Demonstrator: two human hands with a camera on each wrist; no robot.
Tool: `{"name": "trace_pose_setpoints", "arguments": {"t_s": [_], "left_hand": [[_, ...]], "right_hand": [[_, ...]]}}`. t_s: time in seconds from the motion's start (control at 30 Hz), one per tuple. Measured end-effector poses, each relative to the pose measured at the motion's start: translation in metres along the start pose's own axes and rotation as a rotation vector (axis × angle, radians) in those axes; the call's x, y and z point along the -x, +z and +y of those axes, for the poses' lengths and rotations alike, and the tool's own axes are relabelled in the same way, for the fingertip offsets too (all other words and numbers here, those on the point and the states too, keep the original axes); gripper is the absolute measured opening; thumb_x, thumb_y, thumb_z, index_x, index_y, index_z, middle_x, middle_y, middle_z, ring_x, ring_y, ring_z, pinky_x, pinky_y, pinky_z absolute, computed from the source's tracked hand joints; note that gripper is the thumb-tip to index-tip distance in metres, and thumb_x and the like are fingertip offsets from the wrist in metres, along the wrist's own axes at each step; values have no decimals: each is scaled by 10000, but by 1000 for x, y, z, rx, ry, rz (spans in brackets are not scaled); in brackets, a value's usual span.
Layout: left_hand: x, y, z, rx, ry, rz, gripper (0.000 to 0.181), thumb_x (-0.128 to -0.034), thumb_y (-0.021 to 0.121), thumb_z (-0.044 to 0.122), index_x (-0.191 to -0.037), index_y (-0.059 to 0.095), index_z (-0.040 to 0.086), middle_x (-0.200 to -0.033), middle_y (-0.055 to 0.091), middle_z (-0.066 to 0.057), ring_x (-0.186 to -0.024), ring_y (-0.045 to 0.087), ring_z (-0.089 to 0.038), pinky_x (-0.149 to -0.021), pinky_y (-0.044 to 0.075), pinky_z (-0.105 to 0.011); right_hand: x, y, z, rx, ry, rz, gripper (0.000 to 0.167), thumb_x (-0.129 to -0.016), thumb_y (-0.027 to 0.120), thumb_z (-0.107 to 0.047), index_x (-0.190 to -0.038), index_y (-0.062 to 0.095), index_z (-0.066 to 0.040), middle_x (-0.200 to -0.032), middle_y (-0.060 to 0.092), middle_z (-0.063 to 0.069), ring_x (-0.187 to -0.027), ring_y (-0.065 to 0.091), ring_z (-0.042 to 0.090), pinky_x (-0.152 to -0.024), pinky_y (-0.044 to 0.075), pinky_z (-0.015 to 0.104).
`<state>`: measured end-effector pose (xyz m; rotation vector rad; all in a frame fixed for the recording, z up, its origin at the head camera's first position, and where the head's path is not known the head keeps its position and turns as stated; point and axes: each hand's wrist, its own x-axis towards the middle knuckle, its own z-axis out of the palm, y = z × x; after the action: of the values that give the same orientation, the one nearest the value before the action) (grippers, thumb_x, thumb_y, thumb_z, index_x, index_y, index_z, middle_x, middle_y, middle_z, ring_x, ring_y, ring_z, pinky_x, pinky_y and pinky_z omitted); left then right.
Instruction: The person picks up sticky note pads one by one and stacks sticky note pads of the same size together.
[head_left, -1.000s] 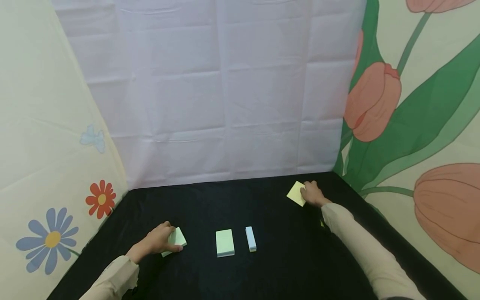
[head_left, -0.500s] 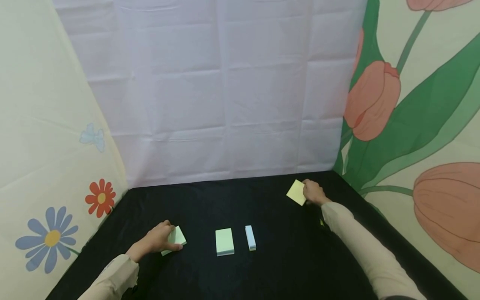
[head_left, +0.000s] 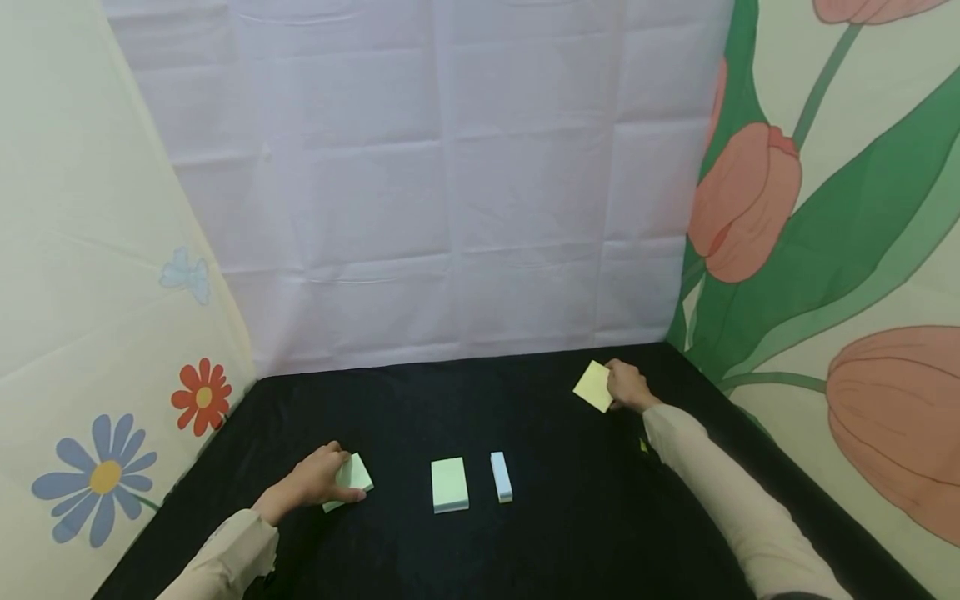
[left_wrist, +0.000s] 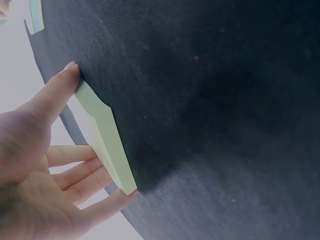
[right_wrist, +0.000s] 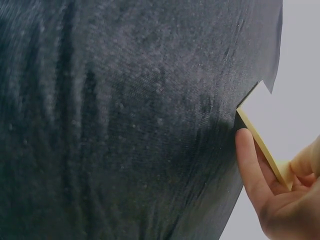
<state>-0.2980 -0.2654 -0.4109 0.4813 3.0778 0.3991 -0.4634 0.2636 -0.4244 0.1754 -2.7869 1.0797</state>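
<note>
On the left of the black-covered table, my left hand (head_left: 315,477) holds a pale green sticky-note pad (head_left: 354,473). In the left wrist view, the thumb is at one end of this pad (left_wrist: 114,142) and the fingers are along the other side. Far off to the right, my right hand (head_left: 628,386) pinches a yellow sticky-note pad (head_left: 592,387) at its right corner. The right wrist view shows the thumb against the side of that pad (right_wrist: 264,142), its top washed out by glare. Fingers behind it are partly hidden.
Between the hands lie a pale green pad stack (head_left: 449,482) with a bluish lower layer and a narrow light blue pad (head_left: 501,476). A small yellow item (head_left: 643,446) shows beside the right sleeve, mostly covered. The black cloth (head_left: 420,408) meets a white backdrop (head_left: 450,208) behind.
My right hand's fingers have drawn back slightly toward the yellow pad's right corner, baring more of its top. The left hand and the pads keep their places.
</note>
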Motion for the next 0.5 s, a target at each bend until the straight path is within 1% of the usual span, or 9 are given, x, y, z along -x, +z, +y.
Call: {"name": "trace_pose_setpoints", "arguments": {"t_s": [0.23, 0.5], "left_hand": [[0, 0, 0, 8, -1, 0, 571, -742, 869, 318, -1096, 661, -79, -937, 547, -99, -763, 482, -205, -631, 450, -368], [-1, 1, 0, 7, 8, 10, 567, -741, 869, 314, -1091, 660, -80, -934, 545, -98, -764, 477, -204, -628, 446, -364]], "right_hand": [[1, -1, -2, 2, 10, -1, 357, -1007, 304, -32, -1252, 491, 150, -941, 551, 279, -627, 581, 255, -511, 545, 316], [2, -2, -1, -9, -1, 17, 363, -1005, 297, -28, -1259, 489, 145, -954, 550, 286, -635, 578, 254, -506, 546, 318]]}}
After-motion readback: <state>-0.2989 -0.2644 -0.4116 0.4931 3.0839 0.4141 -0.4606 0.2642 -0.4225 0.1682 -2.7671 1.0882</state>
